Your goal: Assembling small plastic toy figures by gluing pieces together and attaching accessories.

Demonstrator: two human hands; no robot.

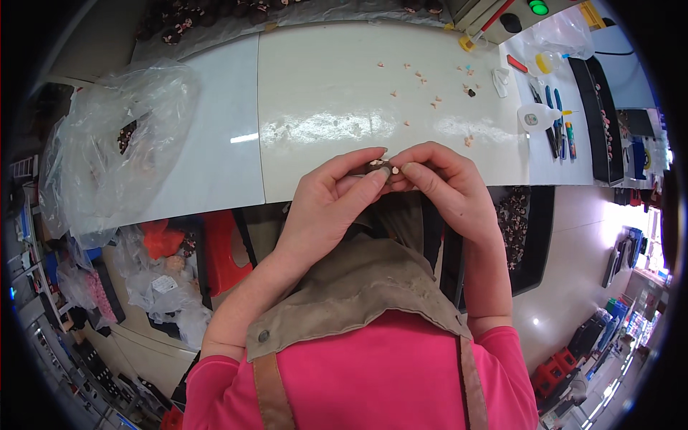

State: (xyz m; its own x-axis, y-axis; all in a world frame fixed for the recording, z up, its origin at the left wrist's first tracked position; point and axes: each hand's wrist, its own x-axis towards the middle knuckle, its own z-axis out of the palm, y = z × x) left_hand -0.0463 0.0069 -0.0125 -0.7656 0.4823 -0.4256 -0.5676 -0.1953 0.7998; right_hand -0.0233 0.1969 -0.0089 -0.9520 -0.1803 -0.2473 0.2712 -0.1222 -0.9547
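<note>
A small dark brown piece with pale pink spots (378, 165) is held over the table's front edge. My left hand (320, 201) grips it from the left, thumb pressed on top. From the other side, my right hand (456, 190) is closed in a pinch at the piece's right end, beside a tiny pale pink bit (395, 170). The fingers partly hide the piece, so its full shape does not show. Past my hands, several tiny pale pink parts (423, 81) lie scattered on the white table (308, 79), with one small dark bit (471, 92) among them.
On the right are a white squeeze bottle with a yellow tip (537, 117), tweezers, blue-handled tools (558, 107) and a long black tray (598, 122). A clear plastic bag (129, 136) covers the left end. Dark brown pieces (208, 18) line the back. Below right sits a black bin (534, 244).
</note>
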